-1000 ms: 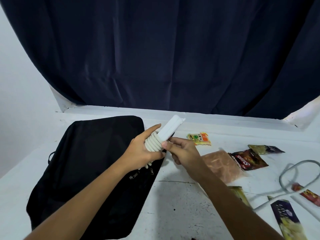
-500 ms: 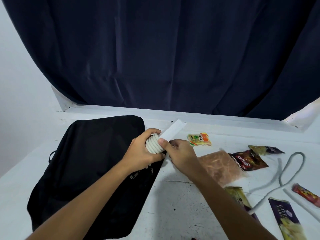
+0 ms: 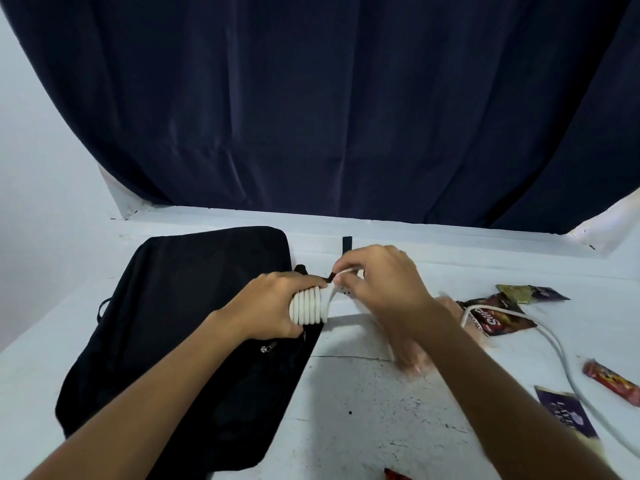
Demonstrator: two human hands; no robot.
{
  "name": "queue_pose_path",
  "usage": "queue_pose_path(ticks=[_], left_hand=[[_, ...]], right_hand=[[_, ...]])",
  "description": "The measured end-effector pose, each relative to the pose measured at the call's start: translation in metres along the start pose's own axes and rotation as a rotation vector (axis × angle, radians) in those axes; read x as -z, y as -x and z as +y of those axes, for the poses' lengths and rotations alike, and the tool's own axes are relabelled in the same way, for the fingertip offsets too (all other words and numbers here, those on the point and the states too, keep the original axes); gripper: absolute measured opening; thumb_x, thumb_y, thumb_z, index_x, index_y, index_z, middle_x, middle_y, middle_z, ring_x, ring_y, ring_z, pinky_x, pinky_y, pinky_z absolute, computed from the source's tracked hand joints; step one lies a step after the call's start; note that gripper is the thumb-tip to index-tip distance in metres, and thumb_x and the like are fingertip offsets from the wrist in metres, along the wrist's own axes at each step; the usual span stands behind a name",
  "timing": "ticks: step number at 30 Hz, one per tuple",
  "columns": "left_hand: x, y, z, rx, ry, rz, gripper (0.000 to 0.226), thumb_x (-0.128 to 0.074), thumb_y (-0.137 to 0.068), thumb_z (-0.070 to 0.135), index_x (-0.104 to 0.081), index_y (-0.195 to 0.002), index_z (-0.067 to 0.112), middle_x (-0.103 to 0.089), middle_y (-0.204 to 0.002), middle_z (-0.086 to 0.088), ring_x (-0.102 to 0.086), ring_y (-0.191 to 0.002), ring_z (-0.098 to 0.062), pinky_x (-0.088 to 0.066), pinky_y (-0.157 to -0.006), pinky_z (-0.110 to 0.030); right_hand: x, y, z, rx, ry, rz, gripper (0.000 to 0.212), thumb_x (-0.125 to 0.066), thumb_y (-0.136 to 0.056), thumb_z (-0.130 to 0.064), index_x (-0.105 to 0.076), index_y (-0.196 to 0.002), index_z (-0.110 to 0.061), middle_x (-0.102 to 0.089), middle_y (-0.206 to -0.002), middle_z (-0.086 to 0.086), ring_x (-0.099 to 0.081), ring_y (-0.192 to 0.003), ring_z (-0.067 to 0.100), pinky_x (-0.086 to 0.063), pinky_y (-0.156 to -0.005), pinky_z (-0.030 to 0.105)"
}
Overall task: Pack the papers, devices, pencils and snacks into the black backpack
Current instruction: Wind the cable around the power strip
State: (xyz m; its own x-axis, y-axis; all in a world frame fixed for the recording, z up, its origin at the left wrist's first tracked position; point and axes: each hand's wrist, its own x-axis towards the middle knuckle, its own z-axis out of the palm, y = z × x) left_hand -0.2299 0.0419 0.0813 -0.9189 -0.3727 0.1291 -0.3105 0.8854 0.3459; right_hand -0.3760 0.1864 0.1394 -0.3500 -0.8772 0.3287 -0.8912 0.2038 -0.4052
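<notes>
White cable coils (image 3: pixel 308 305) sit gripped in our left hand (image 3: pixel 273 306) over the black backpack (image 3: pixel 180 327)'s three-o'clock edge; our right hand (image 3: pixel 384 282) pinches the loose cord (image 3: pixel 554 344).

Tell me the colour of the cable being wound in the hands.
White, a thick cable coiled in tight loops; the head view shows it clearly.

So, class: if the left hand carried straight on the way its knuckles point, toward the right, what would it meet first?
Probably the right hand, which pinches the white cable just beyond the left hand; depth is hard to judge.
</notes>
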Motion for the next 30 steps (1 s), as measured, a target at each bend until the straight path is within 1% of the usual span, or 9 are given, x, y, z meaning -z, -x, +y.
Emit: queue_pose_path(ticks=[5,10,12,14,16,20,22,26,30], left_hand=[[0.01,0.012,0.017,-0.066,0.496,-0.068,0.072,-0.085,-0.06,0.008,-0.059,-0.123,0.031,-0.064,-0.096,0.009,-0.063,-0.079,-0.009,-0.053,-0.063,-0.025],[0.014,0.02,0.036,-0.058,0.754,-0.051,0.076,-0.081,-0.065,-0.012,-0.053,-0.128,0.02,-0.061,-0.101,-0.009,-0.063,-0.065,-0.009,-0.051,-0.049,-0.022],[0.012,0.021,0.038,-0.043,0.855,-0.003,0.094,-0.081,-0.066,-0.01,-0.042,-0.138,0.035,-0.06,-0.109,-0.012,-0.064,-0.082,-0.02,-0.059,-0.066,-0.037],[0.011,0.018,0.044,-0.067,0.998,0.022,0.104,-0.077,-0.067,-0.01,-0.033,-0.145,0.042,-0.062,-0.116,-0.012,-0.062,-0.1,-0.019,-0.056,-0.086,-0.034],[0.009,0.012,0.05,-0.094,1.183,0.038,0.09,-0.069,-0.068,-0.012,-0.041,-0.142,0.032,-0.067,-0.113,-0.001,-0.065,-0.101,-0.016,-0.055,-0.081,-0.027],[0.004,0.0,0.049,0.098,1.412,0.089,0.051,-0.069,-0.068,-0.004,-0.067,-0.111,0.022,-0.063,-0.097,-0.018,-0.063,-0.08,-0.031,-0.057,-0.059,-0.033],[0.0,-0.002,0.042,0.177,1.422,0.103,0.05,-0.071,-0.066,-0.002,-0.067,-0.111,0.021,-0.061,-0.097,-0.02,-0.062,-0.076,-0.032,-0.057,-0.058,-0.035],[-0.008,-0.003,0.038,0.2,1.262,0.132,0.062,-0.076,-0.062,-0.003,-0.06,-0.119,0.016,-0.063,-0.096,-0.012,-0.064,-0.076,-0.022,-0.056,-0.063,-0.032],[-0.016,-0.003,0.035,0.232,1.178,0.14,0.056,-0.076,-0.066,0.0,-0.06,-0.117,0.018,-0.063,-0.094,-0.012,-0.063,-0.075,-0.023,-0.056,-0.062,-0.033]], right_hand=[[0.004,-0.015,0.028,-0.092,-0.628,-0.187,0.007,-0.075,-0.079,-0.01,-0.077,-0.085,-0.01,-0.074,-0.083,0.001,-0.066,-0.077,0.007,-0.049,-0.071,0.018],[0.006,-0.019,0.037,-0.186,-0.966,-0.345,0.006,-0.064,-0.083,0.003,-0.068,-0.086,0.004,-0.066,-0.06,0.0,-0.058,-0.051,0.005,-0.043,-0.049,0.014],[-0.004,-0.021,0.042,-0.283,-1.155,-0.307,0.009,-0.059,-0.08,0.005,-0.066,-0.079,0.0,-0.062,-0.064,0.01,-0.059,-0.054,0.012,-0.043,-0.047,0.016],[-0.019,-0.021,0.045,-0.384,-1.357,-0.257,0.012,-0.046,-0.082,0.002,-0.058,-0.08,-0.001,-0.047,-0.075,0.018,-0.048,-0.054,0.017,-0.035,-0.04,0.016],[-0.037,-0.019,0.042,-0.406,-1.479,-0.206,0.016,-0.037,-0.089,0.005,-0.053,-0.091,0.0,-0.039,-0.069,0.01,-0.034,-0.047,0.01,-0.024,-0.037,0.016],[-0.049,-0.015,0.033,-0.359,-1.397,-0.086,0.014,-0.044,-0.077,0.008,-0.056,-0.08,0.002,-0.043,-0.059,0.005,-0.034,-0.043,0.01,-0.021,-0.04,0.019],[-0.046,-0.01,0.035,-0.323,-1.378,-0.147,0.024,-0.045,-0.064,-0.001,-0.056,-0.085,0.004,-0.043,-0.066,0.008,-0.039,-0.049,0.013,-0.024,-0.044,0.023],[-0.044,-0.004,0.05,-0.308,-1.296,-0.287,0.039,-0.063,-0.077,-0.03,-0.062,-0.097,0.004,-0.05,-0.078,0.011,-0.046,-0.061,0.013,-0.03,-0.051,0.025],[-0.05,-0.001,0.041,-0.363,-1.065,-0.194,0.045,-0.07,-0.08,-0.042,-0.068,-0.091,0.002,-0.046,-0.058,0.002,-0.042,-0.053,0.011,-0.03,-0.047,0.021]])
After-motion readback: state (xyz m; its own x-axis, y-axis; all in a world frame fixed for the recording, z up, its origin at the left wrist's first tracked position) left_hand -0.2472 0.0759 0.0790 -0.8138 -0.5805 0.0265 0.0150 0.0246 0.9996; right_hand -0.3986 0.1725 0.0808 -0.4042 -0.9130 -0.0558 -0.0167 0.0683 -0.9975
